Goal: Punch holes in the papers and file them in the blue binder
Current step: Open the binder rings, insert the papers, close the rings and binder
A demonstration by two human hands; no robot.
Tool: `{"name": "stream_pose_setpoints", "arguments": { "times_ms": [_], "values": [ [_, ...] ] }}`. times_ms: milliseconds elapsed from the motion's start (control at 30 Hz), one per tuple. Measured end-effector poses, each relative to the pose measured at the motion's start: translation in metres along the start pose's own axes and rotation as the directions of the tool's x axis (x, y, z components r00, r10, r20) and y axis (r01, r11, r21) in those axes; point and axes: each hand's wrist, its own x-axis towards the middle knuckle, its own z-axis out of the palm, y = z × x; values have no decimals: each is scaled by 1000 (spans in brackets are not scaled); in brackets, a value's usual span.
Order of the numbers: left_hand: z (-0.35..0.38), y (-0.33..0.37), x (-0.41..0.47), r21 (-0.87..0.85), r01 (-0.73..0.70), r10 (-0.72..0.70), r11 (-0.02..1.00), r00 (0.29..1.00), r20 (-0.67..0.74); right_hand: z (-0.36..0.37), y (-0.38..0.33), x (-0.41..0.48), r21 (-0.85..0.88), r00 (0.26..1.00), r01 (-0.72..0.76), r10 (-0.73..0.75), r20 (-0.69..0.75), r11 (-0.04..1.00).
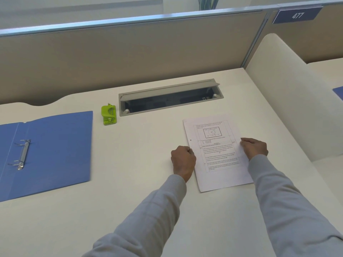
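Now the papers (215, 154) lie on the desk between our 2 hands. The right hand (254, 148) pinches the right edge. The left hand (182, 160) is curled against the left edge, and we cannot tell its grip. The open blue binder (53, 151) and green hole punch (109, 115) lie well left of it.

Bright, even, diffuse light fills the view, slightly cool in cast, with no hard glare on the pale bench (141, 182). Shadows are faint and soft-edged: a thin one sits beneath the left hand (182, 161), and another lies by the right hand (254, 147) on the papers (217, 160). The open cable tray (170, 89) at 12 o'clock is the only dark patch, with small glints inside. Wide-angle distortion bends the partition rail (130, 22) from 10 to 2 o'clock. The whole picture is a little soft. The print on the papers is unreadable, and the blue binder (55, 145) at 9 o'clock smears along its edges.
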Motion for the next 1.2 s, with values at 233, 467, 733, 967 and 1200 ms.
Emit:
{"name": "stream_pose_setpoints", "arguments": {
  "times_ms": [233, 467, 733, 967, 1200],
  "values": [
    [-5, 3, -2, -38, -12, 10, 999, 999, -39, 1, 0, 0, -3, 1000, -7, 7, -5, 1000],
    [-4, 3, 0, -68, 36, -36, 997, 999, -3, 3, 0, 1, -46, 1000, 17, -18, -13, 999],
    [-22, -8, 1, -90, 81, -73, 993, 993, 89, 20, 3, -23, -309, 963, 224, -259, -77, 924],
    [-75, -31, 4, -131, 75, -70, 989, 996, 46, 82, -16, -96, -201, 863, 505, -489, 129, 839],
    [-167, -72, 7, -166, 68, -88, 984, 990, -114, 156, -39, -182, -39, 779, 553, -499, 380, 833]
  ]
}}
